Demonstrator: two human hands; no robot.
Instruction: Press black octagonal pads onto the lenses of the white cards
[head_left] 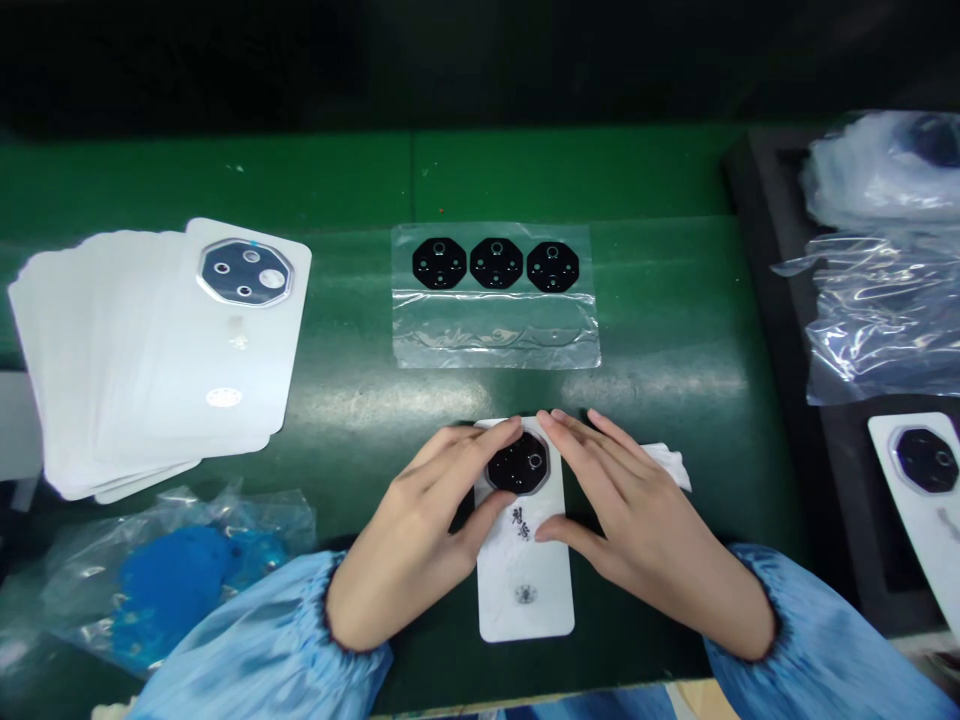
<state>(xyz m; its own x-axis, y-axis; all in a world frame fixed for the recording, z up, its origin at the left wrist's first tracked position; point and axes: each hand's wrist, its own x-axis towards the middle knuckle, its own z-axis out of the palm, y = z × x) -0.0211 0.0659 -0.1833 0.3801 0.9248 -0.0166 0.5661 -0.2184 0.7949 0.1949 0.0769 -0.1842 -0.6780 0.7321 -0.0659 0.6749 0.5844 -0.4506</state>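
A white phone back cover [526, 585] lies flat on the green mat in front of me. A black octagonal camera lens piece [518, 463] sits in its upper camera cutout. My left hand [416, 535] frames the lens piece from the left, with fingertips at the cover's top edge and thumb just below the piece. My right hand [637, 520] mirrors it from the right, fingers along the cover's top and thumb resting on the cover's right side. Both hands press on the cover and the lens piece.
A clear film sheet [495, 330] carrying three black lens pieces [496, 264] lies behind. A fanned stack of white covers [150, 360] sits left, a bag with blue parts [180, 575] near left. A black tray [825, 470] with crumpled film [885, 300] and a finished cover [926, 500] is right.
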